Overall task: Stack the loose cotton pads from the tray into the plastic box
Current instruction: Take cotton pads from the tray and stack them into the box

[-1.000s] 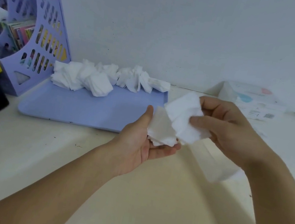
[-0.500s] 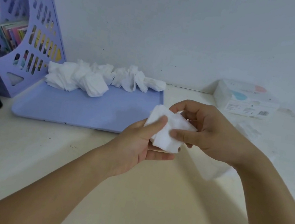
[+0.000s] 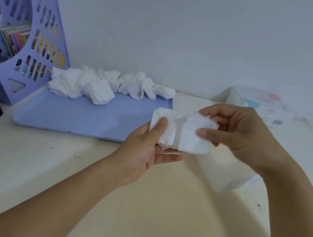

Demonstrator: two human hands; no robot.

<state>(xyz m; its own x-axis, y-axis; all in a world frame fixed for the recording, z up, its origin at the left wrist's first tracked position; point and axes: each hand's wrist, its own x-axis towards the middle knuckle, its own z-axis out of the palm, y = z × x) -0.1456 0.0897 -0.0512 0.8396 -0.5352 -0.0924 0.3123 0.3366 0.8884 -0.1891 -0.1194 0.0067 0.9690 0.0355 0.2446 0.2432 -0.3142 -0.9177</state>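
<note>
1. Both hands pinch a few pads (image 3: 180, 131) above the table: left hand (image 3: 142, 149) by thumb, right hand (image 3: 237, 136) by thumb and fingers.
2. Most pads remain heaped on the tray (image 3: 80, 120).
3. The clear box (image 3: 232, 178), under the right wrist, looks unfilled; contents unclear.

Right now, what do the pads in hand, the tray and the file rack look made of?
Pads: soft white cotton-like fibre, matte; they crumple under the left hand and right hand.
Tray: probably moulded plastic, smooth lilac, rounded raised rim, faint sheen.
File rack: likely rigid plastic, same lilac, with punched slots.
</note>
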